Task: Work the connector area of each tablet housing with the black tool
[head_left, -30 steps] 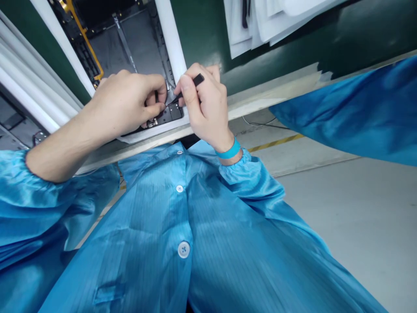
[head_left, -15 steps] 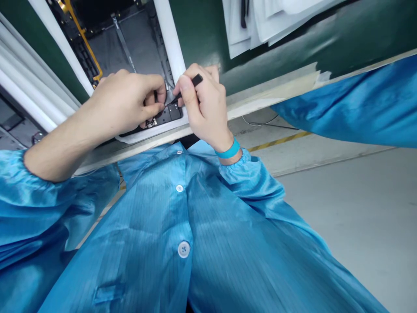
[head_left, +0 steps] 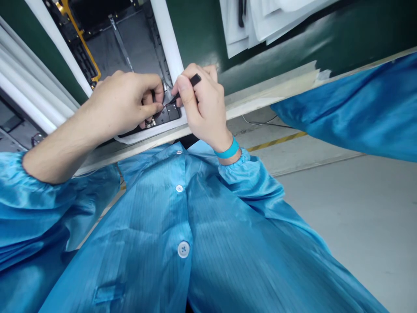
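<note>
My right hand (head_left: 203,102) is closed around a slim black pointed tool (head_left: 195,80), its blunt end up and its thin tip slanting down to the left. The frames do not show whether it is tweezers or a pry stick. That tip meets the fingertips of my left hand (head_left: 125,100), which are pinched together over the near right corner of an opened electronic device (head_left: 143,48). What the left fingers hold, if anything, is hidden. Beside them is a black part (head_left: 171,113) at the device's corner. A yellow-orange ribbon cable (head_left: 80,32) runs along the device's left side.
White foam strips (head_left: 169,41) flank the device on a green-topped bench (head_left: 197,30). White sheets (head_left: 247,26) lie farther right with a black object on them. A second device (head_left: 13,119) shows at the left. Another person's blue sleeve (head_left: 358,108) is at the right.
The whole view has shifted slightly. Both hands keep almost the same pose at the device's corner, and the blue sleeve at the right hangs a little lower.
</note>
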Demonstrator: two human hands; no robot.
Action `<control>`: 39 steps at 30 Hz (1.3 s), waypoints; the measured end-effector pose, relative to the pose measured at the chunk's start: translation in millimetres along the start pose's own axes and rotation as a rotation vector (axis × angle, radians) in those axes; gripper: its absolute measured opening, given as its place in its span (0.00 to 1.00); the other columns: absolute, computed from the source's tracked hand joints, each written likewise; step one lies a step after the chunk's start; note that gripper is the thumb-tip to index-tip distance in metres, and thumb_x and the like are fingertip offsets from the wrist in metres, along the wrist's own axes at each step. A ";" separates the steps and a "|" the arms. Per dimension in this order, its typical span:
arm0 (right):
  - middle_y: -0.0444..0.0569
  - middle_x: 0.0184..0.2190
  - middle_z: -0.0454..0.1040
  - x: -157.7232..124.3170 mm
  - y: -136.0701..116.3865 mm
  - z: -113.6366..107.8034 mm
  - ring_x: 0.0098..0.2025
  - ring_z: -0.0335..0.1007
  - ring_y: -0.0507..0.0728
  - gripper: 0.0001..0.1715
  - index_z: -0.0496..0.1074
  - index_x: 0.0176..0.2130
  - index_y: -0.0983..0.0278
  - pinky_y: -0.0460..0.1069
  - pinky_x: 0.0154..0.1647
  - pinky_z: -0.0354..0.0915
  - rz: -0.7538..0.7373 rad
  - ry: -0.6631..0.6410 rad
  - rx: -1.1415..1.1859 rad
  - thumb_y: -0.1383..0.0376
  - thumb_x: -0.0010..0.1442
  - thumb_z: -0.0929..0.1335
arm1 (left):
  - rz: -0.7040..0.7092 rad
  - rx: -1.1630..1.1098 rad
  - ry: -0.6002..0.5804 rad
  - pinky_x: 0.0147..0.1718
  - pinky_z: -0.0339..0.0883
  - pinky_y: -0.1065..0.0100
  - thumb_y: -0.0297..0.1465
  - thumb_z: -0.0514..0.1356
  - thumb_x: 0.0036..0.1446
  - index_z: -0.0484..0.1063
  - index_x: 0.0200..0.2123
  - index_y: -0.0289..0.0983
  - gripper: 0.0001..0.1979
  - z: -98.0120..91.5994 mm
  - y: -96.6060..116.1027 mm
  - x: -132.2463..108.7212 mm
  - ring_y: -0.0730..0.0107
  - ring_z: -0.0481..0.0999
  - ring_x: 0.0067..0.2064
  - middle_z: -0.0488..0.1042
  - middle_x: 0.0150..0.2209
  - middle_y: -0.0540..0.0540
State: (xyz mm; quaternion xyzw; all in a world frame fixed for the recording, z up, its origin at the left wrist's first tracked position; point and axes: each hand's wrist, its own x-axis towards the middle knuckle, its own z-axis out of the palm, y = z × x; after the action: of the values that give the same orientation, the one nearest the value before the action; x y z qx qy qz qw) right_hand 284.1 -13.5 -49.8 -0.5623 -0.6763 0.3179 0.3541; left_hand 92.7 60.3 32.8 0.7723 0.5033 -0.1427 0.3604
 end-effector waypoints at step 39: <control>0.50 0.37 0.79 -0.1 -1.6 -0.2 0.49 0.75 0.65 0.38 0.71 0.42 0.52 0.63 0.67 0.68 -0.004 0.031 -0.027 0.39 0.83 0.46 | 0.001 0.014 0.008 0.38 0.67 0.60 0.34 0.61 0.66 0.78 0.41 0.46 0.04 2.9 -2.8 2.0 0.58 0.82 0.38 0.83 0.30 0.52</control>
State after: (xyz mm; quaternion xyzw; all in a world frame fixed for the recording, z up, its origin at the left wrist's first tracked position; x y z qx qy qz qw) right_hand 283.4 -13.9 -48.4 -0.5704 -0.6761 0.2992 0.3578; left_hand 91.6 60.3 28.5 0.7758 0.5032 -0.1429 0.3529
